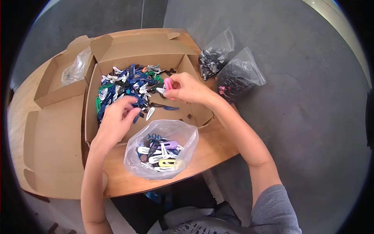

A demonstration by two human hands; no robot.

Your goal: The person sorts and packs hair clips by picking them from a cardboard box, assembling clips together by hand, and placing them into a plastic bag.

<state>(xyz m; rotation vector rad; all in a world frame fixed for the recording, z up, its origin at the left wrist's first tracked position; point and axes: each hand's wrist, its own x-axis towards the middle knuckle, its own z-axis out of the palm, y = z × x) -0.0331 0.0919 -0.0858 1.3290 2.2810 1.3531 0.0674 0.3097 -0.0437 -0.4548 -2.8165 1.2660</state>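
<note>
My right hand [187, 89] pinches a pink snap hair clip [168, 84] over the right part of an open cardboard box [194, 107]. A white hair clip [161, 90] shows right beside those fingertips; whether it is held too I cannot tell. My left hand [118, 119] is over the near edge of a heap of hair clips [132, 82], thumb and fingers apart, with nothing visible between them. The heap is mostly blue, white, black and green. A clear plastic bag [132, 156] stands open before the box, with white, purple, yellow and dark clips inside.
Two clear bags of dark clips, one farther [212, 60] and one nearer [235, 80], stand at the table's right edge. Left of the box lie an opened cardboard lid [54, 140] and a small tray [50, 84] with a crumpled plastic bag [76, 70]. The wooden table [218, 142] curves towards me.
</note>
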